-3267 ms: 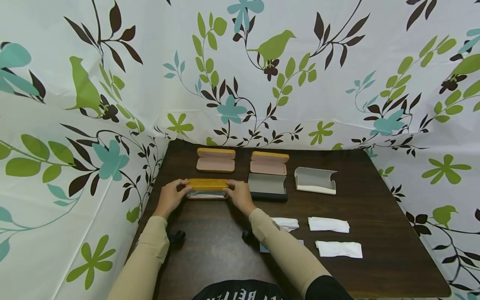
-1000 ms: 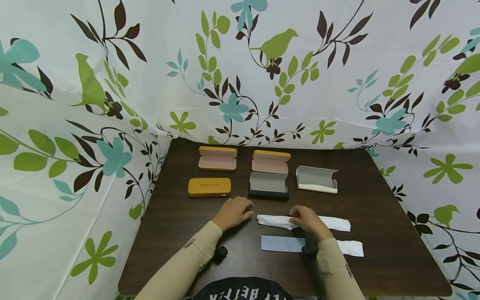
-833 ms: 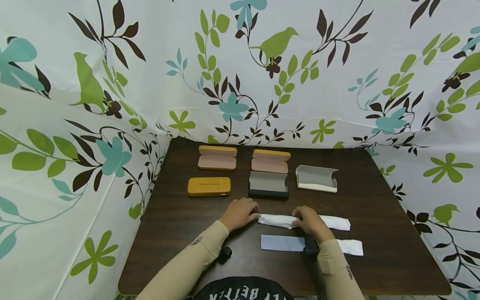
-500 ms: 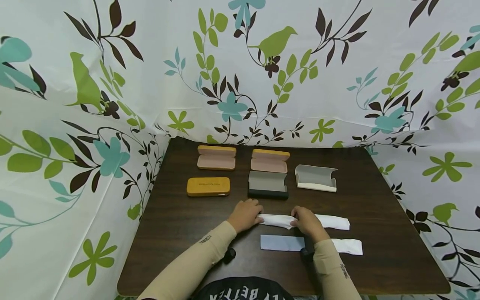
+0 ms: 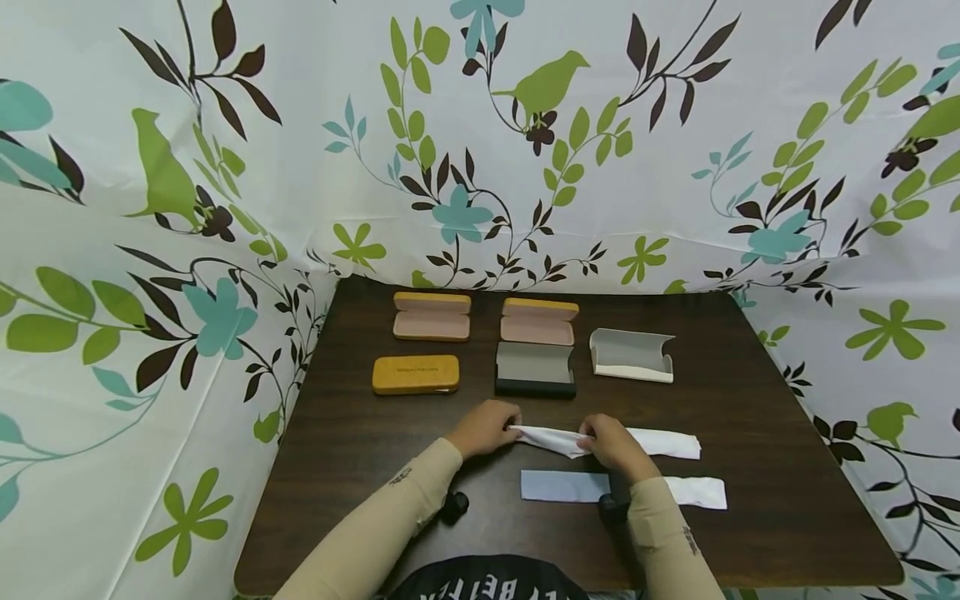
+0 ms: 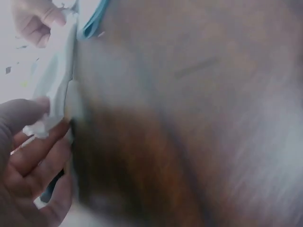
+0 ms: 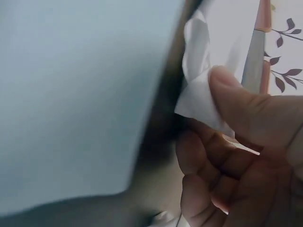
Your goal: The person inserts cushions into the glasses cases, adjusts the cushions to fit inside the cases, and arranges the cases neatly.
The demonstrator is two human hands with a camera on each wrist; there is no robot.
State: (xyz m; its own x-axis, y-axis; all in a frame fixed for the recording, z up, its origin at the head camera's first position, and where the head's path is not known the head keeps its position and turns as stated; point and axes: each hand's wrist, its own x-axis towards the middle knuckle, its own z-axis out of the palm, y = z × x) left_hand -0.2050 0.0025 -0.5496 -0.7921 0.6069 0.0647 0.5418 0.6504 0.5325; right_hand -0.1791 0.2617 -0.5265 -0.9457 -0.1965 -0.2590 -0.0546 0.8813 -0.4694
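The held cloth is plain white. Around it, a pale blue cloth lies at six o'clock and a second white cloth at three. Toward ten, the closed case is mustard yellow with dark lettering; the open case at its twelve is yellow outside, pale pink within. At the held cloth's twelve sits a black box lined grey, and toward two an off-white box, also grey-lined. The table is dark brown. The white sheet bears green birds, teal flowers and brown sprigs; the beige sleeves, small dark prints.
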